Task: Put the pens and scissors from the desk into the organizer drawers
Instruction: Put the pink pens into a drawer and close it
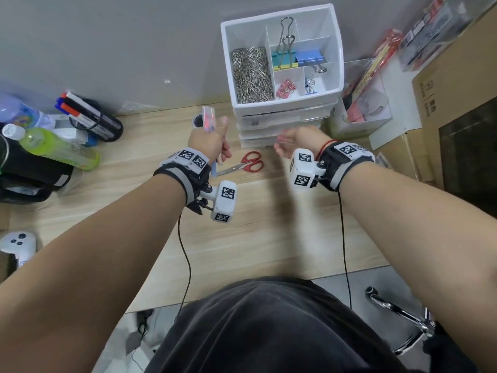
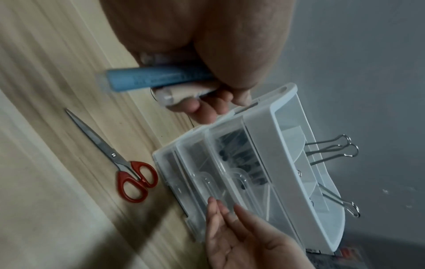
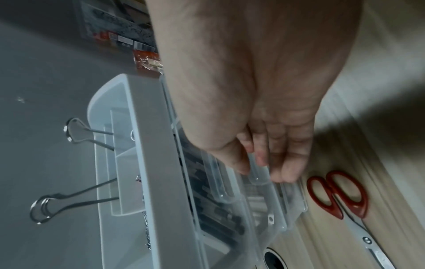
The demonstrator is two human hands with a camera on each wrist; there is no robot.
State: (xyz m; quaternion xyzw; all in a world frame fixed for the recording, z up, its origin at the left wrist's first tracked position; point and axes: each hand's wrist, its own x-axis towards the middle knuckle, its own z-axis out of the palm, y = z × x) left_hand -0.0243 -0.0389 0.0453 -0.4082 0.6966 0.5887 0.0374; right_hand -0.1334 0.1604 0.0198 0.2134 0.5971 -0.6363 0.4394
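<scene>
While the left hand (image 1: 209,142) clenches a bundle of pens (image 2: 158,78) at 10 o'clock of the scissors (image 1: 243,164), the right hand (image 1: 297,142) hangs with relaxed fingers (image 3: 287,163), grasping nothing, at the clear drawers (image 2: 207,174) of the white organizer (image 1: 282,103). Scissors: red-handled, flat on the desk (image 1: 269,224), at 6 o'clock of the organizer. Top tray: paper clips (image 1: 251,74), binder clips (image 1: 309,57).

Pens (image 2: 158,78) in left hand (image 1: 208,142): count unclear, tips hidden by fingers. Drawer (image 3: 230,214) contents: dark, blurred, unidentifiable. Scissors (image 3: 345,200): blades cut by frame edge.
</scene>
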